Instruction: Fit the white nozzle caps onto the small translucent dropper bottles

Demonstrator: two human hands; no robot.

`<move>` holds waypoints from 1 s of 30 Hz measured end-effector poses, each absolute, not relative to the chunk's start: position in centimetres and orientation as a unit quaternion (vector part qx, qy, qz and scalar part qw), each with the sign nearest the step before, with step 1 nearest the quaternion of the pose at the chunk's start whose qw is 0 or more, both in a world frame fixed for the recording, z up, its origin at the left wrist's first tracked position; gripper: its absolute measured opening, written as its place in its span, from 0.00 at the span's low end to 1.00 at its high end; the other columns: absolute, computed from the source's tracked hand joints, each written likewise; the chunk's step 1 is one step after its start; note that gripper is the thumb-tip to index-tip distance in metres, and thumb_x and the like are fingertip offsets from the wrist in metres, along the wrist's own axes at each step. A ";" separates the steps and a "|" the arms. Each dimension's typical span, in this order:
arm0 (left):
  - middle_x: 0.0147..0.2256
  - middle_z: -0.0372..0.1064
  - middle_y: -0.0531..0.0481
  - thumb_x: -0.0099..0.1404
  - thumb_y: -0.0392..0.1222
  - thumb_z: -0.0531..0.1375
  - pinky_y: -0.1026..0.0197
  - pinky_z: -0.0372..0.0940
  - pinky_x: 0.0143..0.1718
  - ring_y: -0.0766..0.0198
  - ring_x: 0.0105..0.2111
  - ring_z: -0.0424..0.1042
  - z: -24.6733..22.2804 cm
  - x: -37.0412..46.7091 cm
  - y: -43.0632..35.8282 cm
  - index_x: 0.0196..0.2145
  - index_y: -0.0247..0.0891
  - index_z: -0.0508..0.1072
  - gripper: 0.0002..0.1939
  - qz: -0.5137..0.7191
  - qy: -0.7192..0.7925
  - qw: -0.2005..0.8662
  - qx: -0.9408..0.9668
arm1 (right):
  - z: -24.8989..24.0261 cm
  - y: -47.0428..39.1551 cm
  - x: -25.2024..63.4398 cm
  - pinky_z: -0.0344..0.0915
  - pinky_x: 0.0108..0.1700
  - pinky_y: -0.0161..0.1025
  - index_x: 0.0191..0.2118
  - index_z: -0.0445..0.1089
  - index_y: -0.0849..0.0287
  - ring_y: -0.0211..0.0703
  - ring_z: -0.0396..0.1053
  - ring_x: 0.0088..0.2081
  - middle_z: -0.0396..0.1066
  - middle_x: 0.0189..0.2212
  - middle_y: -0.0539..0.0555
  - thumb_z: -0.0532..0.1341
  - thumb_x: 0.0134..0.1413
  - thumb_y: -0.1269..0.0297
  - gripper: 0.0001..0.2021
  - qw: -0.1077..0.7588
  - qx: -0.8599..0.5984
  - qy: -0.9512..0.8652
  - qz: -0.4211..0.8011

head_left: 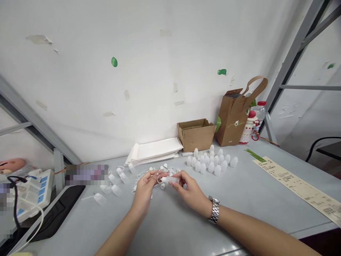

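Observation:
My right hand (190,192) is closed on a translucent white bulb-shaped cover (174,179), held almost level above the table. Close against its narrow end, my left hand (144,188) pinches a thin white cord (158,177); the fingers partly hide the join. Behind my hands lies a loose heap of white cords with small caps (165,166). Several frosted covers (210,167) stand in a group to the right. On the left, more white covers with cords attached (99,199) lie scattered on their sides.
Against the wall are a stack of white padded envelopes (157,149), a cardboard box (197,137) and a brown paper bag (231,122). A long printed paper strip (295,188) lies at right. A black mat (57,213) and a white compartment box (37,193) occupy the left.

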State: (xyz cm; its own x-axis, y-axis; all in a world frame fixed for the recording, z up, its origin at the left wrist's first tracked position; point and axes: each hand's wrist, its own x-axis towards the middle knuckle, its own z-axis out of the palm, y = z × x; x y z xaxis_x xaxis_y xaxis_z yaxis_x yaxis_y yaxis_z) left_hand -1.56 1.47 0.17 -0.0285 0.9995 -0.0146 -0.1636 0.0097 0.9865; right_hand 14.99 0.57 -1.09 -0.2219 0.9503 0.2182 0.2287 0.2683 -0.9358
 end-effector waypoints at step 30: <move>0.33 0.77 0.44 0.49 0.51 0.65 0.57 0.64 0.43 0.56 0.36 0.74 -0.5 -1.7 1.9 0.30 0.34 0.77 0.17 0.556 0.483 0.529 0.421 | -1.2 0.7 15.1 0.58 0.30 0.36 0.35 0.62 0.58 0.39 0.59 0.27 0.61 0.24 0.48 0.55 0.55 0.57 0.09 0.455 -0.446 -0.666 0.389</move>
